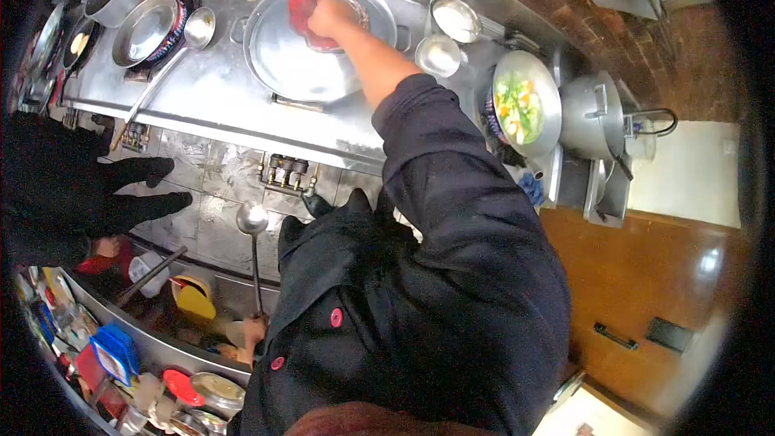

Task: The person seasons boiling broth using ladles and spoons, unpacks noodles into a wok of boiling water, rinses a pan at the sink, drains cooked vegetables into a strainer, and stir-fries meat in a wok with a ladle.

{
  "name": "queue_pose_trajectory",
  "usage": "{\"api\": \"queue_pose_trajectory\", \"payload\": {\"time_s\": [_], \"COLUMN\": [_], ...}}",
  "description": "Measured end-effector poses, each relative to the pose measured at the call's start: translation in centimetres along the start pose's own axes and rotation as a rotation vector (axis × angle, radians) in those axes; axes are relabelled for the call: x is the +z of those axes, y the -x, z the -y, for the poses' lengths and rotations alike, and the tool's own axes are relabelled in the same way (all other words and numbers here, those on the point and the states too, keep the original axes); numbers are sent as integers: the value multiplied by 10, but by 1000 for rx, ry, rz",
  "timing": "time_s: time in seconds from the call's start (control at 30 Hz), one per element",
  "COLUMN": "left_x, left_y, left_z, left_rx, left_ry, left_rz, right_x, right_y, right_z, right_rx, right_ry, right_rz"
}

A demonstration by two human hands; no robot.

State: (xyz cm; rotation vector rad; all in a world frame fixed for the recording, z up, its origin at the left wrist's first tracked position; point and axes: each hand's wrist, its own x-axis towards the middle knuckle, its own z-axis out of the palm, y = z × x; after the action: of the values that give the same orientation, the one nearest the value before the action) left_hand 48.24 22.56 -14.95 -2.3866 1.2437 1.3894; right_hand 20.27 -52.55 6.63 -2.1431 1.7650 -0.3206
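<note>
My right hand (pixel 328 18) is closed on a red cloth (pixel 302 8) at the far side of a wide, round, shiny metal vessel or lid (pixel 299 60). Whether its broad surface is a lid or the inside of a pan, I cannot tell. Low in the view, beside my black jacket, my left hand (pixel 254 333) grips the long handle of a ladle (pixel 253 220). The ladle's bowl points toward the stove, over the tiled floor. Part of my left hand is hidden by the jacket.
Right of the vessel stand a wok of mixed vegetables (pixel 519 101), a metal bowl (pixel 438 56) and a large pot (pixel 591 117). At left are a pan (pixel 147 30) and another ladle (pixel 199 28). A person in black (pixel 52 186) stands nearby. Behind runs a cluttered counter (pixel 153 307).
</note>
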Motion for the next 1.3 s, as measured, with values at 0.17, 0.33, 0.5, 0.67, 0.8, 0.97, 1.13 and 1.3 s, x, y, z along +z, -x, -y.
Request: {"api": "queue_pose_trajectory", "payload": {"time_s": [0.17,0.33,0.5,0.67,0.8,0.97,1.13,1.3], "left_x": [-3,-22,-34,-33,-25,-18,-8,-3], "left_y": [15,-17,-49,-43,-15,40,69,130], "left_z": [17,19,12,-31,-59,-91,-138,-349], "left_rx": [-37,79,284,180,161,171,401,405], "left_ry": [-5,-110,-265,-96,-11,58,128,474], "left_rz": [118,216,284,150,27,-153,-389,-371], "right_x": [3,3,3,-67,-36,49,50,98], "right_y": [-4,5,20,219,354,429,456,414], "right_z": [-1,-3,-17,-96,-180,-232,-260,-230], "right_rx": [-11,6,3,110,441,515,179,617], "right_ry": [-47,-33,-126,-401,13,-542,-738,-1596], "right_rz": [19,-56,-222,-347,322,250,157,825]}}
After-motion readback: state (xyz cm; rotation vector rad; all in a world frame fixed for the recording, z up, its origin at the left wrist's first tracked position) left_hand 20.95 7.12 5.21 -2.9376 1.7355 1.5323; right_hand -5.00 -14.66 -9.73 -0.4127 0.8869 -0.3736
